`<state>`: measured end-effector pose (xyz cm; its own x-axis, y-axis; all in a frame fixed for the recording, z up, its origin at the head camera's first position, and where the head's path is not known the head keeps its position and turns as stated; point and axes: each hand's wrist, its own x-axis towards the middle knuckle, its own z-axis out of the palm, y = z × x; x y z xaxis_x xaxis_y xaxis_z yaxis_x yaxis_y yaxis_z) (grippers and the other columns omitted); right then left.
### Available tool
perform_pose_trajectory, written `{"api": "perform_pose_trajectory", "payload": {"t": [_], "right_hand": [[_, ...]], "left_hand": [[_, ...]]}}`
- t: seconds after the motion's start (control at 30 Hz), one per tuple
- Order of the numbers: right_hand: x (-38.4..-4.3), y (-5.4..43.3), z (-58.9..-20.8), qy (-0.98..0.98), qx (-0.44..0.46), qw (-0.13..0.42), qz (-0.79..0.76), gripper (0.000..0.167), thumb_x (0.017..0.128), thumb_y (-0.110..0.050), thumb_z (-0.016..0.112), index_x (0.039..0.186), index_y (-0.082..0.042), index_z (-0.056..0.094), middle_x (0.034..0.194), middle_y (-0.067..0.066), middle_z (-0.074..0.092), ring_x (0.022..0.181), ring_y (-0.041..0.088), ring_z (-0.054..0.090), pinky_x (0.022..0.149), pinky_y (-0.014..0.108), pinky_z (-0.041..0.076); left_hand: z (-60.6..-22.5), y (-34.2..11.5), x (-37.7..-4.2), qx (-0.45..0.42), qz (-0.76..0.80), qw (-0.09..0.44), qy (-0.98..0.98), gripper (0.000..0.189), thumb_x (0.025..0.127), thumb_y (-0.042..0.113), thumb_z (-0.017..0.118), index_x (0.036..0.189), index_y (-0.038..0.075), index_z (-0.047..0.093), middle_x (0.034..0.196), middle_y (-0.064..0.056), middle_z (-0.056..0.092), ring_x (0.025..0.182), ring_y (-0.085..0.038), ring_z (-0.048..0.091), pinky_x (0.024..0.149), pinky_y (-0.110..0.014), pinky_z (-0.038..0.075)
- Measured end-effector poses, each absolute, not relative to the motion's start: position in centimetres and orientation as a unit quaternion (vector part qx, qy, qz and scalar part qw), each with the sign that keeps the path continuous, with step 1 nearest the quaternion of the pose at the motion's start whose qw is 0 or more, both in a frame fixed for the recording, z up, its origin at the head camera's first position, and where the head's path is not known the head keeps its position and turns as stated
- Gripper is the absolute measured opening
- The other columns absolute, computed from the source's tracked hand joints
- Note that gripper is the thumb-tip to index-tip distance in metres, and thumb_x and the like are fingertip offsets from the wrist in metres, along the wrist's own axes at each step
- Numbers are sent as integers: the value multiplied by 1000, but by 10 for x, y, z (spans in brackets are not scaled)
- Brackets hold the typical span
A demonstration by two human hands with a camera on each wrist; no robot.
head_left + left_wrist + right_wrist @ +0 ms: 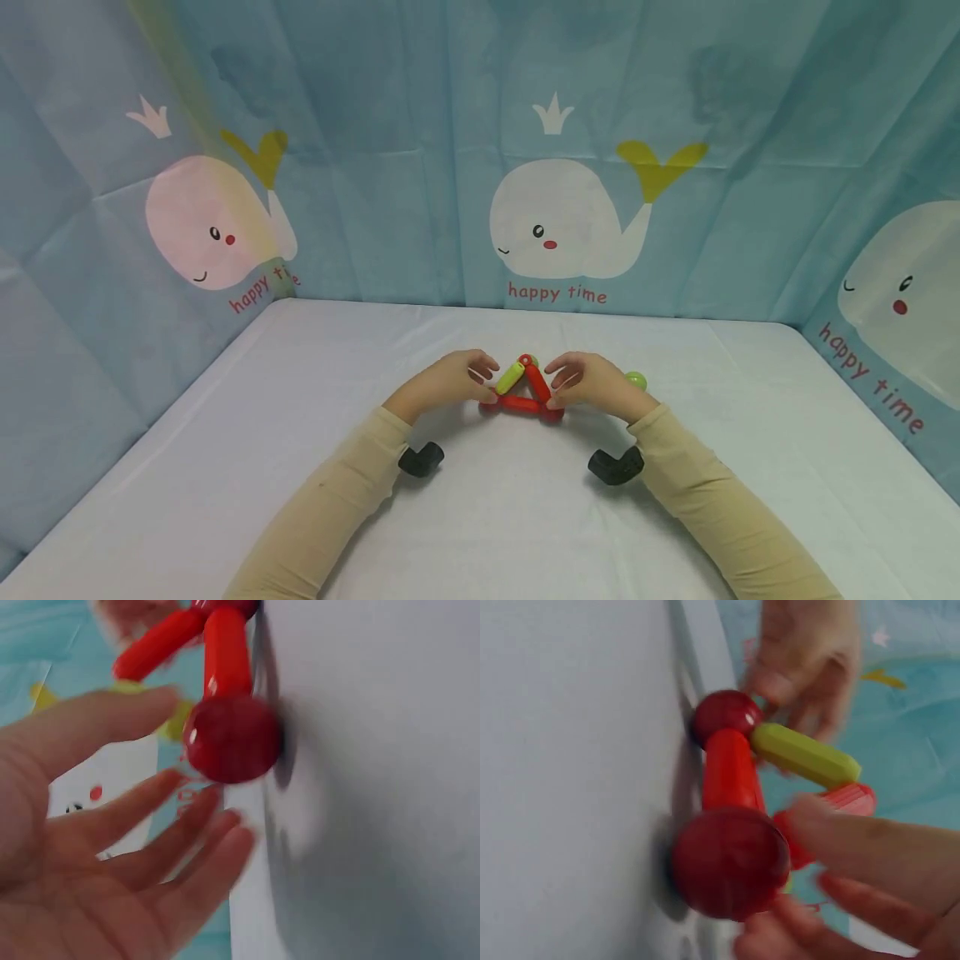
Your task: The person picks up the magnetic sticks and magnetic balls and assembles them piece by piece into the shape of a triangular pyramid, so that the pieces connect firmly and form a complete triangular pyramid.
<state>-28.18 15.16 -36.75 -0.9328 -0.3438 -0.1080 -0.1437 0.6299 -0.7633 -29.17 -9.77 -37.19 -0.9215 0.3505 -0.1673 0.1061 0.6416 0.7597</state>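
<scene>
A triangle of toy building sticks stands on the white table, with a red stick (521,405) along its base. Dark red balls (234,739) sit at the two lower corners. From the left corner rises a yellow-green stick (805,755), and a second red stick (537,384) slopes up from the right. My left hand (454,382) is beside the left ball, its fingers and thumb spread apart. Around the right corner my right hand (592,385) has thumb and fingers loosely bent and apart; they look blurred near the right ball (731,862), and contact is unclear.
A green ball (636,381) lies behind the right wrist. Another green piece (533,362) shows behind the triangle's top. Each wrist carries a black device (422,460). Blue curtain (360,217) with printed whales closes off the back and sides of the white table (495,517).
</scene>
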Motion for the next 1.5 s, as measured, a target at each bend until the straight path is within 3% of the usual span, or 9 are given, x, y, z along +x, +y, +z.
{"api": "perform_pose_trajectory", "payload": {"t": [0.17,0.47,0.77,1.0,1.23,1.5], "right_hand": [[-283,155,-369,898,-130,174,-382,38,82,-13,80,116,-2,68,100,9,70,82,15,65,77,30,58],[-281,156,-369,909,-102,131,-383,30,83,-12,79,110,-3,72,104,11,72,87,18,64,79,31,58],[-284,158,-374,911,-88,111,-387,29,84,-13,78,111,-4,72,108,11,73,95,20,62,86,36,56],[-286,173,-363,904,-95,77,-409,41,85,-21,78,120,-3,67,118,16,72,109,28,68,95,45,53],[-293,215,-344,897,-53,36,-438,56,85,-37,77,130,-6,62,134,18,63,126,33,58,109,53,41],[-302,258,-348,906,-34,94,-412,65,86,-42,75,137,-5,56,140,18,58,131,34,51,111,56,37]], "left_hand": [[-376,-106,-295,127,386,187,895,29,85,13,75,113,12,68,115,-3,67,104,-18,60,95,-39,51],[-385,-103,-298,94,425,169,884,26,86,18,76,112,19,71,115,0,68,110,-20,57,97,-40,49],[-388,-100,-299,89,441,160,879,28,86,18,76,113,18,72,116,0,70,114,-20,57,101,-42,47],[-387,-98,-300,82,440,163,879,28,86,18,76,113,18,72,117,-1,69,114,-20,56,100,-41,49],[-386,-100,-299,88,438,156,881,29,86,16,76,114,16,72,117,-1,70,115,-20,57,100,-40,49],[-384,-102,-299,78,435,161,883,28,86,17,75,114,17,72,118,-1,69,115,-20,56,100,-41,49]]}}
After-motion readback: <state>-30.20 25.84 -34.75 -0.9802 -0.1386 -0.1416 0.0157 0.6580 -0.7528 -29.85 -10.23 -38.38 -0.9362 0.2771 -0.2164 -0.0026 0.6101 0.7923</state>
